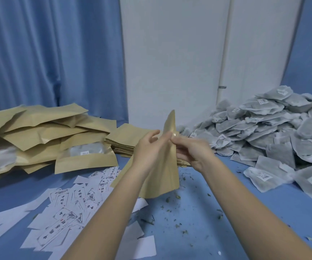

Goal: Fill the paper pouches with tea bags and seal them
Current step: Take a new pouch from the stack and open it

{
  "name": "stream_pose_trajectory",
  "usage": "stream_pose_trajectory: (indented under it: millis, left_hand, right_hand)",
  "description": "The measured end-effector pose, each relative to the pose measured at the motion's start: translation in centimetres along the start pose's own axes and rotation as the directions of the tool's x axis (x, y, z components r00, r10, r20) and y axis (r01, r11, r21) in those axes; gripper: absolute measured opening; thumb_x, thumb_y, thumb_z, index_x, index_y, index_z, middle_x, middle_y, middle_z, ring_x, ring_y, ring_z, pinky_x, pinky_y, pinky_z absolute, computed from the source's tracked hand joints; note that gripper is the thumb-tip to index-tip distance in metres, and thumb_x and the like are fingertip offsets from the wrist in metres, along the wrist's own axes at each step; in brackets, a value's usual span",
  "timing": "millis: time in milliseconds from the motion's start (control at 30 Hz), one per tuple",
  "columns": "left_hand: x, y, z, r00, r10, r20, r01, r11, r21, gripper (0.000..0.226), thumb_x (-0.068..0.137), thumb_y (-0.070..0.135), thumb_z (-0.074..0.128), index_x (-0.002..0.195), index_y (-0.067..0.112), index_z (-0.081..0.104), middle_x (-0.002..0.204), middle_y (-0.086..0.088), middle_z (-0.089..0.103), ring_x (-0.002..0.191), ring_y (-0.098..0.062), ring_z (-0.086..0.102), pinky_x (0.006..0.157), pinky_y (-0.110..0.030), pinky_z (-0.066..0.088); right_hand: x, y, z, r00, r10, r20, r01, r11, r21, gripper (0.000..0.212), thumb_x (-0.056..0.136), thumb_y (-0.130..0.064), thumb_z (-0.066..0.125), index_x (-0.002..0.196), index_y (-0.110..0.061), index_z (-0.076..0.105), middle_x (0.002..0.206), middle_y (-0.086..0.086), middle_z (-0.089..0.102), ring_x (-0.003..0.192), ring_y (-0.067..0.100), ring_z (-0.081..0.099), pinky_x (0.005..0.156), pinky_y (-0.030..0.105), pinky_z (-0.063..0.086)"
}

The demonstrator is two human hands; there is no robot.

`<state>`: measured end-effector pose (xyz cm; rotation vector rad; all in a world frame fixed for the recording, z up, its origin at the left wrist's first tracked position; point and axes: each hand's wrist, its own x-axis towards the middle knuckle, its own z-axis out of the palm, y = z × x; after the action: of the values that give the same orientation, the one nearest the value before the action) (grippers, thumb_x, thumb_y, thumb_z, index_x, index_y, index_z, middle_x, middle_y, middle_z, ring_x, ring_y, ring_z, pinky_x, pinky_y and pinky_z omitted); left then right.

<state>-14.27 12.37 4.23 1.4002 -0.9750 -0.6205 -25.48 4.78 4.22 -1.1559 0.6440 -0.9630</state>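
Two hands on one kraft pouch [167,166], held upright above the middle of the blue surface [235,212]. Left hand [147,147] presses along the pouch's side with thumb out and fingers only loosely curled; right hand [190,149] pinches the top edge, fingers closed on the paper. Can't tell if the mouth is open or already zipped, or if anything is inside.

Tea bags [275,132] heaped at the right edge, filled pouches [39,136] at the left edge, flat empty stack [127,139] just behind the hands.

Risks, judged:
- a thin edge-only pinch could slip and let the pouch tip onto the loose tea crumbs [177,197] below
- uneven pressing could leave a partial seal, or crease the paper
- forearms sit over the printed labels [72,203] near the front-left corner; a sweep could scatter them
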Motion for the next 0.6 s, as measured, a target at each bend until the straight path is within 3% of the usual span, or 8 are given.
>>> stream_pose_trajectory:
  millis: [67,167,300,400,467,533,600]
  left_hand:
    - [0.3,0.9,1.2,0.997,-0.027,-0.074,0.028,1.000,0.013,0.072,0.056,0.064,0.068,0.114,0.021,0.063,0.117,0.000,0.064,0.106,-0.024,0.062,0.094,-0.043,0.050]
    - [1.0,0.6,1.7,0.979,-0.020,-0.201,0.032,0.998,0.056,0.046,0.069,0.049,0.076,0.099,0.016,0.065,0.105,-0.006,0.067,0.096,-0.027,0.066,0.084,-0.044,0.054]
    - [0.9,-0.1,1.8,0.984,-0.055,-0.171,0.040,0.995,-0.087,0.020,0.079,0.033,0.073,0.086,0.015,0.070,0.089,-0.009,0.072,0.086,-0.031,0.069,0.074,-0.049,0.057]
    - [0.7,-0.3,2.0,0.981,-0.022,-0.191,0.006,0.996,-0.083,0.025,0.088,0.026,0.060,0.077,0.005,0.070,0.084,-0.019,0.070,0.083,-0.037,0.067,0.071,-0.050,0.057]
    - [0.7,-0.7,2.4,0.975,0.074,-0.210,-0.058,0.995,0.084,0.032,0.092,0.020,0.050,0.072,-0.001,0.064,0.075,-0.020,0.066,0.077,-0.037,0.064,0.071,-0.037,0.056]
    - [0.4,-0.9,2.9,0.959,0.195,-0.207,-0.127,0.945,0.302,0.038,0.095,0.014,0.042,0.059,0.006,0.048,0.062,-0.014,0.056,0.061,-0.026,0.050,0.052,-0.010,0.039]
    - [0.0,-1.2,3.2,0.945,0.266,-0.188,-0.169,0.894,0.416,0.038,0.096,0.009,0.038,0.058,0.013,0.040,0.059,-0.007,0.050,0.055,-0.017,0.038,0.050,-0.017,0.033]
  right_hand:
    - [-0.4,0.1,0.2,0.998,-0.045,0.031,0.047,0.997,-0.055,0.014,0.079,-0.003,0.070,0.087,0.008,0.069,0.084,0.018,0.071,0.071,0.024,0.071,0.058,0.028,0.057]
    - [-0.6,0.2,0.1,0.993,-0.086,0.078,0.096,0.986,-0.135,0.007,0.082,-0.003,0.066,0.078,0.000,0.071,0.077,0.013,0.073,0.069,0.022,0.071,0.059,0.026,0.057]
    - [-0.7,0.4,-0.2,0.987,-0.029,0.155,0.054,0.986,-0.160,0.010,0.085,-0.007,0.064,0.087,-0.001,0.071,0.079,0.012,0.073,0.074,0.022,0.071,0.070,0.031,0.059]
    - [-0.8,0.7,-0.5,0.991,0.005,0.134,0.009,0.994,-0.105,0.010,0.086,-0.009,0.064,0.088,-0.002,0.071,0.081,0.011,0.073,0.075,0.022,0.071,0.070,0.032,0.059]
    - [-0.8,1.1,-0.3,0.995,-0.076,0.064,0.089,0.970,-0.226,0.011,0.085,-0.013,0.065,0.084,-0.006,0.073,0.079,0.009,0.073,0.077,0.023,0.070,0.067,0.031,0.058]
    - [-0.8,1.5,0.1,0.969,-0.246,0.008,0.212,0.818,-0.534,0.012,0.082,-0.019,0.065,0.081,-0.011,0.074,0.076,0.005,0.072,0.076,0.021,0.069,0.070,0.034,0.057]
    - [-1.1,1.3,0.5,0.937,-0.346,0.039,0.255,0.607,-0.753,0.015,0.082,-0.022,0.062,0.083,-0.012,0.074,0.073,0.004,0.072,0.072,0.019,0.068,0.075,0.035,0.056]
